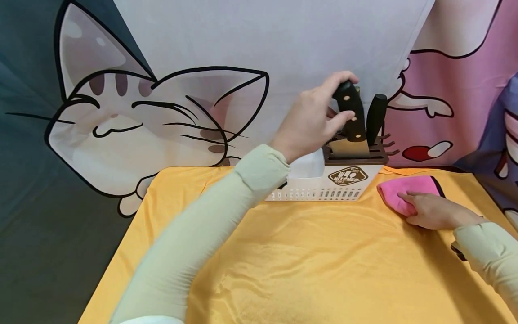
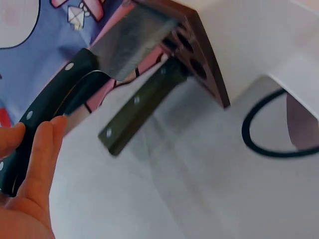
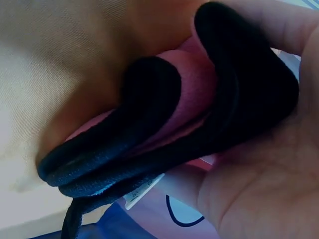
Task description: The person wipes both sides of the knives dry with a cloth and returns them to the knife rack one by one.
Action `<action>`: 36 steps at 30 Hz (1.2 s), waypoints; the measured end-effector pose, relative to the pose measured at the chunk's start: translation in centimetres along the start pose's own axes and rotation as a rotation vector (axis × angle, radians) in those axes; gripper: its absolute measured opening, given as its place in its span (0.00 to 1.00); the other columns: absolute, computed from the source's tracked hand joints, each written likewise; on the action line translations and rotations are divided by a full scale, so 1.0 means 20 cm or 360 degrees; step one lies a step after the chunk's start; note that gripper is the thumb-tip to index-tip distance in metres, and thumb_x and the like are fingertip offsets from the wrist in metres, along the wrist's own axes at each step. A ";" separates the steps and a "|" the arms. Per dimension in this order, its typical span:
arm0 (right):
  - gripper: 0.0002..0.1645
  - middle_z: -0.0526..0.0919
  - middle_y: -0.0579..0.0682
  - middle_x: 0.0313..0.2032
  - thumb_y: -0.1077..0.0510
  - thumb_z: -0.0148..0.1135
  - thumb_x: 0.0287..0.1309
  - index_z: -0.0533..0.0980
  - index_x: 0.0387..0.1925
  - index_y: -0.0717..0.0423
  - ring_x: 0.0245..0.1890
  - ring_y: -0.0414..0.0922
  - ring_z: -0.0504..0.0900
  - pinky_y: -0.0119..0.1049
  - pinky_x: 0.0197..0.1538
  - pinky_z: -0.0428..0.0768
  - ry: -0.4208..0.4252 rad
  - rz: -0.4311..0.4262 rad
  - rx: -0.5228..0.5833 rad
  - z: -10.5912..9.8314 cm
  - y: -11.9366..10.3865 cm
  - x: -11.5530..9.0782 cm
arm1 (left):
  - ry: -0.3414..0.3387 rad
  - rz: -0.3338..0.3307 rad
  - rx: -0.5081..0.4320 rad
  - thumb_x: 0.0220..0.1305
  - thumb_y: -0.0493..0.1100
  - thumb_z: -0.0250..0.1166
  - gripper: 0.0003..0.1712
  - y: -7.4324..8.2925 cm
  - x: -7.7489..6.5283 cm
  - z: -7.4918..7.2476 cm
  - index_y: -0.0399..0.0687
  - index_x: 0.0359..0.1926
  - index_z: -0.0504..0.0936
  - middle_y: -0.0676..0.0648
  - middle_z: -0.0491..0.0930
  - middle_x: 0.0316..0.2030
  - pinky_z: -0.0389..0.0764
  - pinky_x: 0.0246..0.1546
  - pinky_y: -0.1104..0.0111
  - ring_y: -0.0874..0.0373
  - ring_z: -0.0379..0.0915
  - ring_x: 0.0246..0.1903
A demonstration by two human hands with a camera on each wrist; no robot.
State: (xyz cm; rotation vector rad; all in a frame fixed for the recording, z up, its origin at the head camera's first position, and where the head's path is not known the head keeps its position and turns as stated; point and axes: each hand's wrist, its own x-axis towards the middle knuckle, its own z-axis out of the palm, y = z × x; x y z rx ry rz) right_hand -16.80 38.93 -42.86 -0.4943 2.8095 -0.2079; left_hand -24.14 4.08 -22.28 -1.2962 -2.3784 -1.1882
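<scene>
My left hand (image 1: pixel 309 114) pinches the black riveted handle (image 1: pixel 352 112) of a broad-bladed kitchen knife between thumb and fingers. Part of its blade (image 2: pixel 134 40) shows above the brown slotted top (image 2: pixel 212 64) of a white knife holder (image 1: pixel 344 180); the lower part is hidden. Beside it, a second dark-handled knife (image 1: pixel 376 119) stands in the holder. Over to the right, my right hand (image 1: pixel 439 211) grips a folded pink cloth (image 1: pixel 417 182) on the table. Close up in the right wrist view, the cloth's black-edged layers (image 3: pixel 154 104) lie between thumb and fingers.
A yellow cloth (image 1: pixel 299 261) with soft wrinkles covers the table. The holder has a perforated lower front and an open white section on its left. Behind hangs a curtain (image 1: pixel 323 36) printed with a cartoon cat (image 1: pixel 141 135).
</scene>
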 end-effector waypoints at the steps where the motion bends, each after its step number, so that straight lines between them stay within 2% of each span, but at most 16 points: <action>1: 0.46 0.65 0.85 0.59 0.55 0.73 0.51 0.66 0.64 0.79 0.58 0.77 0.70 0.69 0.59 0.68 -0.0004 0.0005 0.0000 0.00 0.00 0.00 | -0.0034 -0.0009 0.0029 0.69 0.38 0.65 0.31 0.01 0.01 0.02 0.41 0.69 0.66 0.40 0.80 0.56 0.78 0.38 0.79 0.59 0.80 0.39; 4: 0.46 0.64 0.86 0.59 0.55 0.73 0.51 0.66 0.64 0.80 0.58 0.78 0.69 0.69 0.59 0.67 -0.0002 0.0010 -0.0001 0.01 0.00 0.00 | -0.0099 0.0005 0.0112 0.71 0.40 0.63 0.30 0.01 0.02 0.07 0.41 0.70 0.64 0.42 0.80 0.55 0.77 0.39 0.79 0.60 0.78 0.35; 8: 0.46 0.64 0.86 0.59 0.55 0.74 0.50 0.66 0.64 0.80 0.58 0.78 0.68 0.70 0.59 0.67 0.0013 0.0014 -0.0007 0.02 0.00 -0.01 | -0.0124 0.0002 0.0197 0.72 0.41 0.62 0.29 0.00 0.02 0.14 0.42 0.70 0.64 0.45 0.81 0.52 0.73 0.43 0.79 0.61 0.74 0.34; 15: 0.47 0.62 0.87 0.60 0.55 0.73 0.50 0.65 0.65 0.80 0.59 0.80 0.66 0.71 0.59 0.66 -0.0026 0.0064 0.0012 0.02 -0.01 -0.01 | -0.0137 -0.0056 0.0274 0.73 0.44 0.61 0.30 -0.05 -0.01 0.21 0.45 0.70 0.63 0.47 0.79 0.33 0.70 0.36 0.76 0.59 0.67 0.26; 18: 0.47 0.58 0.88 0.61 0.58 0.69 0.51 0.62 0.65 0.81 0.60 0.81 0.63 0.71 0.60 0.64 -0.0063 0.0087 0.0048 0.02 -0.02 -0.01 | -0.0132 -0.0074 0.0296 0.73 0.44 0.61 0.31 -0.06 -0.01 0.23 0.46 0.71 0.62 0.47 0.76 0.28 0.69 0.34 0.75 0.59 0.66 0.24; 23: 0.47 0.51 0.89 0.64 0.61 0.65 0.52 0.57 0.67 0.83 0.63 0.82 0.54 0.73 0.62 0.57 -0.0094 0.0133 0.0100 0.04 -0.04 -0.02 | -0.0099 -0.0066 0.0300 0.73 0.44 0.61 0.32 -0.07 -0.02 0.25 0.47 0.73 0.61 0.49 0.74 0.28 0.68 0.33 0.75 0.60 0.65 0.23; 28: 0.50 0.45 0.89 0.65 0.57 0.63 0.59 0.49 0.68 0.85 0.65 0.83 0.45 0.75 0.64 0.49 -0.0066 0.0215 0.0166 0.07 -0.08 -0.02 | -0.0107 -0.0096 0.0285 0.74 0.47 0.60 0.35 -0.09 -0.04 0.24 0.53 0.76 0.58 0.49 0.69 0.24 0.66 0.28 0.74 0.60 0.64 0.20; 30: 0.53 0.43 0.88 0.66 0.49 0.62 0.63 0.47 0.69 0.84 0.66 0.82 0.43 0.77 0.63 0.48 -0.0053 0.0282 0.0183 0.08 -0.10 -0.02 | -0.0113 -0.0136 0.0245 0.74 0.48 0.60 0.37 -0.10 -0.05 0.23 0.56 0.78 0.55 0.50 0.73 0.27 0.68 0.28 0.74 0.62 0.68 0.22; 33: 0.59 0.44 0.86 0.67 0.36 0.58 0.66 0.47 0.71 0.80 0.66 0.81 0.42 0.84 0.55 0.46 0.0017 0.0382 0.0157 0.08 -0.15 -0.02 | -0.0082 -0.0239 0.0164 0.74 0.49 0.60 0.41 -0.12 -0.09 0.23 0.60 0.80 0.50 0.50 0.82 0.44 0.74 0.35 0.76 0.67 0.77 0.31; 36: 0.58 0.46 0.81 0.69 0.29 0.51 0.68 0.49 0.74 0.72 0.67 0.80 0.44 0.87 0.50 0.44 0.0163 0.0420 0.0065 0.09 -0.26 -0.04 | 0.0046 -0.0345 0.0154 0.74 0.51 0.60 0.43 -0.15 -0.16 0.23 0.60 0.80 0.48 0.51 0.75 0.63 0.76 0.48 0.73 0.67 0.78 0.48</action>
